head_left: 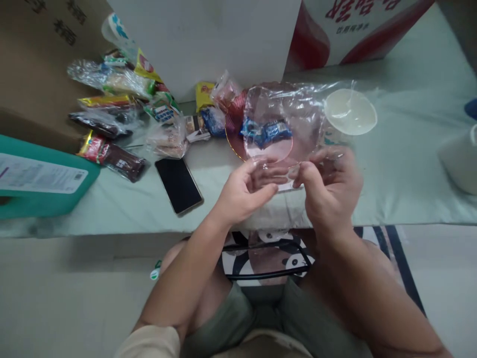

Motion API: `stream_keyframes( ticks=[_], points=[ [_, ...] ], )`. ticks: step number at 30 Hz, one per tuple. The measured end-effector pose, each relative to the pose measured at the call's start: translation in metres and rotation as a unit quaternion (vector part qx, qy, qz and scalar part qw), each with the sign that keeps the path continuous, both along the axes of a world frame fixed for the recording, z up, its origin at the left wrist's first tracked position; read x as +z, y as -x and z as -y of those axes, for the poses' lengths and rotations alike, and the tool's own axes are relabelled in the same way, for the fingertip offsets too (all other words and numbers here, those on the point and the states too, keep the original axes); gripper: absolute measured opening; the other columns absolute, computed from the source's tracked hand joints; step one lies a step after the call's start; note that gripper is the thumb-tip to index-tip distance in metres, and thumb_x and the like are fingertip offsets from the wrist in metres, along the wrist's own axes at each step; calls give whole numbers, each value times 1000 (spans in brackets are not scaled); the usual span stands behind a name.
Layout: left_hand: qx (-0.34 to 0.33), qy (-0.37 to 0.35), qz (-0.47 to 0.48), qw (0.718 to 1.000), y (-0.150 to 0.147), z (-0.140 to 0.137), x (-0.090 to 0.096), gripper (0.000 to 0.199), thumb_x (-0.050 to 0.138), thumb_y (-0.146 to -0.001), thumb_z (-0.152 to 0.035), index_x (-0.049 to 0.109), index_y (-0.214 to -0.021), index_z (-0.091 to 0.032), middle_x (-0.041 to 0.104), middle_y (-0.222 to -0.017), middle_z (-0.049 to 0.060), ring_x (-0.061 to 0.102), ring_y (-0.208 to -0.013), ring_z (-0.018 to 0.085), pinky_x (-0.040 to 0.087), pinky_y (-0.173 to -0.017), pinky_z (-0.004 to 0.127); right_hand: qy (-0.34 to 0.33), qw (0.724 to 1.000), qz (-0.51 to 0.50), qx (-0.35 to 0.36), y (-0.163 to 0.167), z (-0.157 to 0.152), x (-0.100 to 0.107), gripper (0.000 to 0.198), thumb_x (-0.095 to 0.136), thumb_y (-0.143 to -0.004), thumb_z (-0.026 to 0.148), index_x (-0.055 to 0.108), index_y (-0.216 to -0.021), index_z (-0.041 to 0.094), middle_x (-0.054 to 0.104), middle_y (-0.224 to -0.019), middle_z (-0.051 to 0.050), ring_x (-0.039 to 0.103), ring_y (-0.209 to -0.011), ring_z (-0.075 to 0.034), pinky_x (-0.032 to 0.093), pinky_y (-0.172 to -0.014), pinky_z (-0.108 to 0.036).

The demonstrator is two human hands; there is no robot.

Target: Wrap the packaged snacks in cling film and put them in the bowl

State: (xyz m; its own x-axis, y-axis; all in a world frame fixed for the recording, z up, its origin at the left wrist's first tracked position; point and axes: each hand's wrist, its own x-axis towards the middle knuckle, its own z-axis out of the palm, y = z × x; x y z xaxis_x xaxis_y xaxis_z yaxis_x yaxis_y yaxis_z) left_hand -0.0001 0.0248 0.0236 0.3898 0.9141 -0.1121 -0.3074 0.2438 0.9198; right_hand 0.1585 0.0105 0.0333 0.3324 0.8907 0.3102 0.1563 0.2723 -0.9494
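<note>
The clear bag [307, 107] is lying across the red plate [231, 141], its near end reaching the hands at the plate's near side. The right hand [331, 186] is pinching that end between thumb and fingers; the left hand [248, 191] is standing spread, thumb apart, with film showing across its fingers. The blue packet [278, 131] is showing over the plate (inside or beneath the bag, one cannot tell). Its long axis is running left to right, straight ahead of the hands, the left being nearer. The white bowl [351, 117] is sitting right of the plate.
</note>
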Motion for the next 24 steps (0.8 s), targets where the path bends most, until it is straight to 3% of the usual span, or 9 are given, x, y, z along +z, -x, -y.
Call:
stream_keyframes(
  ticks=[3, 6, 12, 19, 22, 24],
  points=[
    [50, 3, -29, 998, 6, -2, -2, 28, 79, -83, -32, 65, -105, -20, 80, -104, 7, 79, -94, 22, 66, -89, 37, 12, 997, -10, 74, -5, 2, -7, 16, 74, -83, 24, 61, -93, 25, 65, -78, 5, 63, -61, -10, 52, -56, -24],
    [46, -11, -30, 998, 16, -6, -3, 27, 78, -83, -30, 66, -104, -20, 81, -98, 5, 80, -87, 19, 66, -83, 32, 72, 989, -1, 131, -10, 3, -14, 10, 69, -86, 23, 67, -96, 23, 65, -65, 6, 60, -49, -9, 50, -48, -22],
    [-33, -10, -89, 995, 35, -13, 2, 19, 72, -87, -27, 67, -103, -18, 78, -76, 3, 77, -66, 16, 63, -63, 22, 81, 990, -72, 87, -11, -3, -24, 13, 60, -89, 20, 72, -92, 24, 62, -54, 6, 56, -40, -9, 46, -41, -20],
    [7, -16, -86, 996, 41, -17, -1, 16, 73, -86, -30, 69, -96, -19, 72, -66, -1, 75, -58, 16, 60, -54, 22, 64, 984, -135, 92, -9, -2, -36, 22, 63, -91, 24, 72, -109, 31, 61, -57, 7, 58, -44, -10, 46, -42, -20],
    [28, -22, -75, 997, 41, -17, -3, 18, 73, -85, -30, 68, -99, -20, 70, -65, -3, 74, -56, 16, 60, -53, 23, 53, 983, -141, 105, -8, -1, -38, 15, 64, -94, 27, 71, -106, 31, 61, -59, 7, 58, -45, -9, 46, -42, -19],
    [4, -28, -59, 998, 42, -17, -5, 23, 73, -86, -30, 66, -106, -22, 72, -66, -3, 75, -58, 16, 61, -55, 24, 44, 983, -143, 107, -9, -1, -39, 7, 65, -94, 28, 70, -99, 30, 62, -62, 7, 58, -45, -8, 46, -42, -18]
  ],
)
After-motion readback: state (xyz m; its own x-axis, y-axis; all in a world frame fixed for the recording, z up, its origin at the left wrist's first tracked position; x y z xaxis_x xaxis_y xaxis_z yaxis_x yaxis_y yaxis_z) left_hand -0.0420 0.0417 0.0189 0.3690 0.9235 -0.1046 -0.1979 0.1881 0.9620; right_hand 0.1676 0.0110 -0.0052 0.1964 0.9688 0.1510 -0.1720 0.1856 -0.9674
